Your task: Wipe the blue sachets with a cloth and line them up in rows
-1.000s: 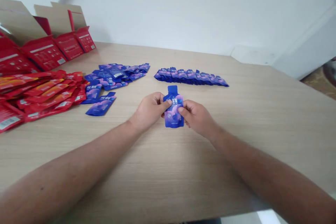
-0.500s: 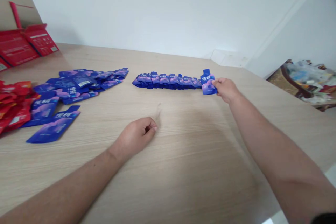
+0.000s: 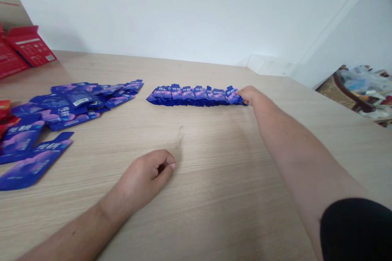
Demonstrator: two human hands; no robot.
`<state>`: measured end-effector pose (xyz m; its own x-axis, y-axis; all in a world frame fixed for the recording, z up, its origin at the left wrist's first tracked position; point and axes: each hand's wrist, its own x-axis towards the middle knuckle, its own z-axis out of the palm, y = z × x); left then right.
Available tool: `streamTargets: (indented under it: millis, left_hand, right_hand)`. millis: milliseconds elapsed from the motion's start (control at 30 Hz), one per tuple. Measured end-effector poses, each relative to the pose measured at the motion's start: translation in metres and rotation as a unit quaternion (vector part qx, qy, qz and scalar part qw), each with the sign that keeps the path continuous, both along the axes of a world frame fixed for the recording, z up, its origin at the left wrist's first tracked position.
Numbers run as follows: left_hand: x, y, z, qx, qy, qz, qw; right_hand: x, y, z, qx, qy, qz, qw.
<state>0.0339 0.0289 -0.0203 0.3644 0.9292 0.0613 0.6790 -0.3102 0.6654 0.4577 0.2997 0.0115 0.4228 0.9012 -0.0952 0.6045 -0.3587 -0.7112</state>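
Note:
A row of overlapping blue-purple spouted sachets (image 3: 190, 96) lies across the back of the table. At its right end my right hand (image 3: 249, 94) pinches the last blue-purple sachet (image 3: 233, 96), which lies against the others. My left hand (image 3: 153, 173) rests on the table in front of the row, its fingers curled in and nothing visible in them. To the left spreads a loose heap of the same sachets (image 3: 76, 100). One single sachet (image 3: 38, 161) lies nearest me, in front of that heap.
Red sachets (image 3: 5, 112) show at the left edge. Behind them stands an open red carton (image 3: 32, 47). A white socket panel (image 3: 269, 65) is on the wall at the back. Beyond the table's right edge is a pile of plastic bags (image 3: 366, 85).
My right hand has lowered the sachet it held upright onto the right end of the row. The view has shifted slightly; my left hand stays curled on the table.

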Motion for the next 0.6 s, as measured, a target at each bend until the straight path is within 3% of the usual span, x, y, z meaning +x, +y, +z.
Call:
streamTargets:
  millis: [333,600]
  left_hand:
    - [0.0,-0.001,0.0,0.002,0.002,0.002,1.0]
    - [0.002,0.0,0.001,0.0,-0.005,0.003,1.0]
  right_hand:
    - [-0.006,0.02,-0.007,-0.013,-0.16,0.036,0.986]
    - [-0.003,0.014,-0.009,0.016,-0.239,0.048,0.97]
